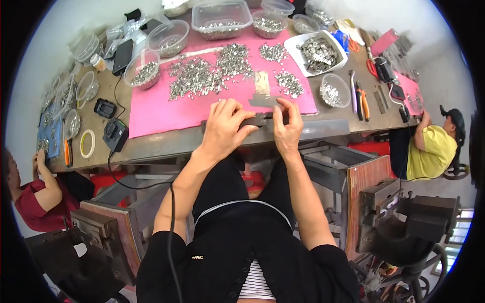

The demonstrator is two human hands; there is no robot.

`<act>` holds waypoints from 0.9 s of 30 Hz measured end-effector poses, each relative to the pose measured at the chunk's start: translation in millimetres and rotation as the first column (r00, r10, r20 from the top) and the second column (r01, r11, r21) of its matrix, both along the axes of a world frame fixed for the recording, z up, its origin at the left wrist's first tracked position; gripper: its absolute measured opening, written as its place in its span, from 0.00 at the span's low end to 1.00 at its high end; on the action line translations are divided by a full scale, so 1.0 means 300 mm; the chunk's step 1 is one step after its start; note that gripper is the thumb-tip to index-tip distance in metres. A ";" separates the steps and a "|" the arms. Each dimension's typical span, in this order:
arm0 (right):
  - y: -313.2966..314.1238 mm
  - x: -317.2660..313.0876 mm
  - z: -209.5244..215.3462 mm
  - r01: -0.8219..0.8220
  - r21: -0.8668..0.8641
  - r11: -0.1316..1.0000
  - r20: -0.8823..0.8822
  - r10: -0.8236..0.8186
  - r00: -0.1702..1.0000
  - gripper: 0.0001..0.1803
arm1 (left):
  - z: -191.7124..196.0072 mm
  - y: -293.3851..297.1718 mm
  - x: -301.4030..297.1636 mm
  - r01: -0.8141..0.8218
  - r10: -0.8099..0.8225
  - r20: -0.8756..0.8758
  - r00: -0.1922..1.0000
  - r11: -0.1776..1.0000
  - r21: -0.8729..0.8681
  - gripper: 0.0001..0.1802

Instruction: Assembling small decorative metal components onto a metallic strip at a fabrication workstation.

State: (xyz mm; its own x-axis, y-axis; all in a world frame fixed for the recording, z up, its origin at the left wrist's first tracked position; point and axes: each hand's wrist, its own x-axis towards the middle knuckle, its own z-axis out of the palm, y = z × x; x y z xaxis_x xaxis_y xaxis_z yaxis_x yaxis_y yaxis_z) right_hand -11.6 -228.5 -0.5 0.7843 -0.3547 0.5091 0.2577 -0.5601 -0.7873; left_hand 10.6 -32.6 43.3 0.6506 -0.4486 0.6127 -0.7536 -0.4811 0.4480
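Observation:
At the table's front edge, my left hand (pixel 222 123) is closed on a dark metal block (pixel 257 120), fingers over its top and thumb on the near side. At the block's right end is my right hand (pixel 288 127), thumb and fingers drawn together; whatever they pinch is too small or hidden to make out. Just beyond lies a flat grey metal plate (pixel 265 102), with a worn tan patch (pixel 261 83) behind it. Loose piles of small shiny metal pieces (pixel 194 78) cover the pink mat (pixel 151 113) around these.
Clear plastic tubs (pixel 222 11) of metal pieces line the back, beside a white tray (pixel 290 46). Pliers (pixel 362 103) and a round tub (pixel 335 92) stand right; a black charger (pixel 116 135) with a cable sits left. Co-workers sit at both sides, one in yellow (pixel 437 146).

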 end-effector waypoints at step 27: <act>-0.358 0.508 0.052 -0.181 -0.328 0.927 -0.286 0.085 0.955 0.08 | -0.175 -0.035 -0.088 -0.288 0.290 0.060 0.955 0.957 -0.044 0.30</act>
